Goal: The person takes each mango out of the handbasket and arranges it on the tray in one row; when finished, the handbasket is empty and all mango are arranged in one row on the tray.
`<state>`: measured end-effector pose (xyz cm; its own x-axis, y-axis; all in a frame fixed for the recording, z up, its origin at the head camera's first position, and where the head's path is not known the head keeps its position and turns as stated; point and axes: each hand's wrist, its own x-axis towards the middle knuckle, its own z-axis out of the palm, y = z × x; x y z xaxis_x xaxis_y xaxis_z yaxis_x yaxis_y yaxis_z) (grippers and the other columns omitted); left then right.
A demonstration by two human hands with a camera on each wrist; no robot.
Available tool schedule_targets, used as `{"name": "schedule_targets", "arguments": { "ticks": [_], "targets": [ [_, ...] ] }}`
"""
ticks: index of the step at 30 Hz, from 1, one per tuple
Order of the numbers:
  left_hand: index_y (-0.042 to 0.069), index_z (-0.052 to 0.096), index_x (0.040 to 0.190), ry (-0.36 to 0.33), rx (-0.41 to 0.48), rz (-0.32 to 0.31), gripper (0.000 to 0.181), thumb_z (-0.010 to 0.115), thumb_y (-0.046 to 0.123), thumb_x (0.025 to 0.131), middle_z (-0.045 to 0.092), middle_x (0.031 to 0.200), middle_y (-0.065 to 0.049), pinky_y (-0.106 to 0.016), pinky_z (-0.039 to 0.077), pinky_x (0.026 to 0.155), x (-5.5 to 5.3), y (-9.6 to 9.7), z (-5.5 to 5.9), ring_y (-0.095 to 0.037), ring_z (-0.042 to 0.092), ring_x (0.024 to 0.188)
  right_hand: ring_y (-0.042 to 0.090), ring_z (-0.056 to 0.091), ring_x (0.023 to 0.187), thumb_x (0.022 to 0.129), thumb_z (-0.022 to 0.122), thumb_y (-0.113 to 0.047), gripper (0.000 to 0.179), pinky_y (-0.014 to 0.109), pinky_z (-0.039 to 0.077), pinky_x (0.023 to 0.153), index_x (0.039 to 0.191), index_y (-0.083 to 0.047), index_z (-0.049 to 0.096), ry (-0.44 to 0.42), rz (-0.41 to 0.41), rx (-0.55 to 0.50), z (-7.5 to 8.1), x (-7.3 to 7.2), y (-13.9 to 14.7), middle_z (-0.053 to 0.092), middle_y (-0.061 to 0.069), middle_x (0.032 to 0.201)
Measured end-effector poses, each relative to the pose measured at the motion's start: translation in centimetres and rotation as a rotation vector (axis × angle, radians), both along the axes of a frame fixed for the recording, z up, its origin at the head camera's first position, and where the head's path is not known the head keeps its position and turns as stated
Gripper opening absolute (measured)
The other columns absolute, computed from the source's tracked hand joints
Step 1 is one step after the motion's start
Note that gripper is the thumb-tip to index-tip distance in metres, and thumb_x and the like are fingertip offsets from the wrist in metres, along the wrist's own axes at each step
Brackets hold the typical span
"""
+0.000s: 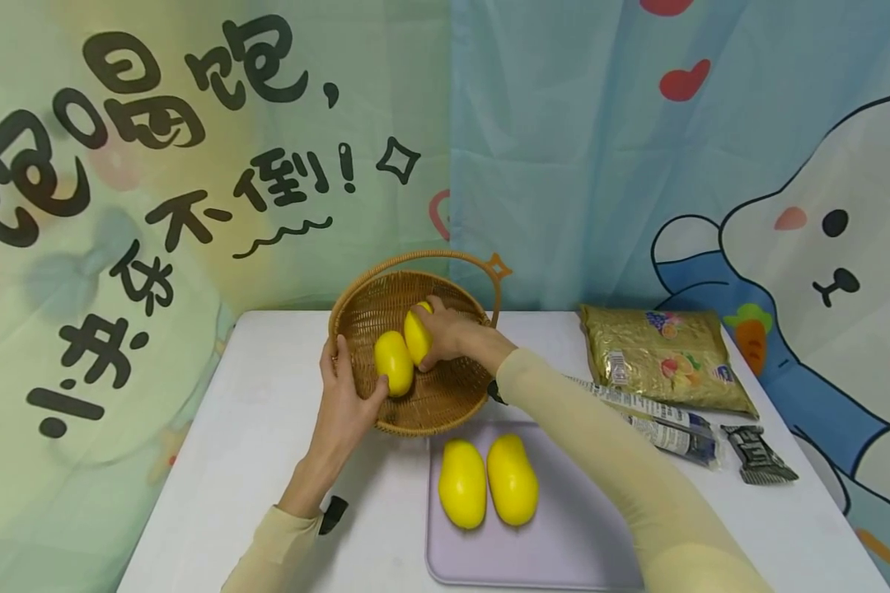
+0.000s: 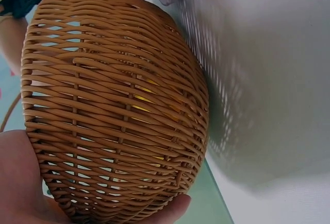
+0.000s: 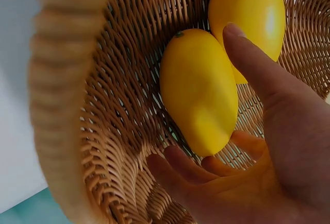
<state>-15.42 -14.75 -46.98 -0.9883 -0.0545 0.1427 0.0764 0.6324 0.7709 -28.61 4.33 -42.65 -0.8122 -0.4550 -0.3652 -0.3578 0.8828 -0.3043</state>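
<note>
Head view: A person's left hand (image 1: 347, 405) grips the rim of a wicker basket (image 1: 445, 402) at eight o'clock, while the right hand (image 1: 451, 334), thumb and fingers spread wide, surrounds a yellow fruit (image 1: 417, 333) inside, firm hold unclear; a second fruit (image 1: 393, 363) lies against it at seven o'clock, and two more fruits (image 1: 462, 484) rest on a lilac tray (image 1: 564, 550) at the basket's five o'clock
</note>
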Motion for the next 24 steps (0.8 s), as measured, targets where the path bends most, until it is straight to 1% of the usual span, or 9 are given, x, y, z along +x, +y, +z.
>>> {"name": "schedule_targets", "arguments": {
  "ticks": [3, 6, 10, 12, 14, 17, 20, 24],
  "targets": [
    [0.006, 0.004, 0.163, 0.000, -0.004, -0.001, 0.096, 0.065, 0.037, 0.097, -0.004, 0.170, -0.015, -0.053, 0.045, 0.109, 0.0, 0.0, 0.0, -0.043, 0.037, 0.145, 0.044, 0.043, 0.140, 0.084, 0.084, -0.035, 0.106, 0.053, 0.044, 0.110, 0.164, -0.019, 0.016, -0.001, 0.007, -0.005, -0.1, 0.0, -0.1, 0.002, 0.018, 0.169],
    [0.006, 0.003, 0.163, -0.002, -0.008, 0.001, 0.097, 0.066, 0.037, 0.096, -0.004, 0.169, -0.016, -0.053, 0.046, 0.109, -0.1, -0.1, 0.0, -0.044, 0.038, 0.144, 0.042, 0.052, 0.132, 0.083, 0.085, -0.031, 0.108, 0.050, 0.048, 0.106, 0.164, -0.018, 0.015, -0.003, 0.015, -0.013, -0.4, -0.1, -0.2, 0.003, 0.019, 0.169],
    [0.006, 0.002, 0.163, -0.006, -0.008, 0.002, 0.098, 0.066, 0.036, 0.096, -0.005, 0.169, -0.017, -0.054, 0.046, 0.109, -0.1, -0.1, 0.0, -0.045, 0.038, 0.144, 0.040, 0.057, 0.124, 0.083, 0.086, -0.026, 0.108, 0.047, 0.052, 0.099, 0.164, -0.020, 0.015, -0.016, 0.013, -0.031, -0.7, -0.1, -0.4, 0.001, 0.018, 0.169],
    [0.006, 0.003, 0.163, -0.011, -0.006, 0.003, 0.098, 0.066, 0.037, 0.096, -0.005, 0.169, -0.016, -0.053, 0.046, 0.108, 0.0, -0.1, 0.0, -0.044, 0.037, 0.144, 0.039, 0.058, 0.122, 0.083, 0.086, -0.023, 0.108, 0.045, 0.053, 0.097, 0.164, -0.020, 0.015, -0.024, 0.009, -0.044, -0.8, -0.1, -0.4, 0.000, 0.018, 0.169],
    [0.006, 0.003, 0.163, -0.015, -0.005, 0.004, 0.098, 0.066, 0.037, 0.096, -0.005, 0.170, -0.016, -0.053, 0.046, 0.108, 0.0, -0.1, 0.0, -0.044, 0.038, 0.144, 0.035, 0.059, 0.115, 0.083, 0.086, -0.021, 0.107, 0.043, 0.054, 0.093, 0.164, -0.021, 0.015, -0.029, 0.003, -0.051, -0.9, 0.0, -0.5, -0.001, 0.018, 0.169],
    [0.007, 0.003, 0.163, -0.022, -0.005, 0.008, 0.098, 0.066, 0.037, 0.095, -0.005, 0.170, -0.015, -0.052, 0.046, 0.108, 0.0, -0.1, 0.0, -0.044, 0.039, 0.143, 0.029, 0.062, 0.098, 0.084, 0.085, -0.017, 0.106, 0.037, 0.054, 0.081, 0.164, -0.021, 0.015, -0.038, 0.002, -0.060, -1.0, 0.0, -0.5, -0.002, 0.017, 0.169],
    [0.007, 0.002, 0.163, -0.025, -0.002, 0.007, 0.098, 0.066, 0.036, 0.095, -0.005, 0.170, -0.015, -0.052, 0.046, 0.109, 0.0, -0.1, -0.1, -0.043, 0.040, 0.143, 0.023, 0.060, 0.082, 0.085, 0.083, -0.014, 0.105, 0.031, 0.050, 0.068, 0.164, -0.021, 0.014, -0.054, -0.004, -0.072, -1.1, 0.0, -0.6, -0.004, 0.015, 0.169],
    [0.006, 0.002, 0.163, -0.022, -0.001, 0.005, 0.097, 0.066, 0.034, 0.096, -0.005, 0.169, -0.016, -0.053, 0.045, 0.110, 0.0, -0.1, -0.1, -0.043, 0.038, 0.144, 0.019, 0.057, 0.074, 0.087, 0.081, -0.012, 0.104, 0.027, 0.046, 0.062, 0.165, -0.022, 0.013, -0.067, -0.016, -0.088, -1.4, -0.1, -0.5, -0.006, 0.014, 0.169]
  ]
}}
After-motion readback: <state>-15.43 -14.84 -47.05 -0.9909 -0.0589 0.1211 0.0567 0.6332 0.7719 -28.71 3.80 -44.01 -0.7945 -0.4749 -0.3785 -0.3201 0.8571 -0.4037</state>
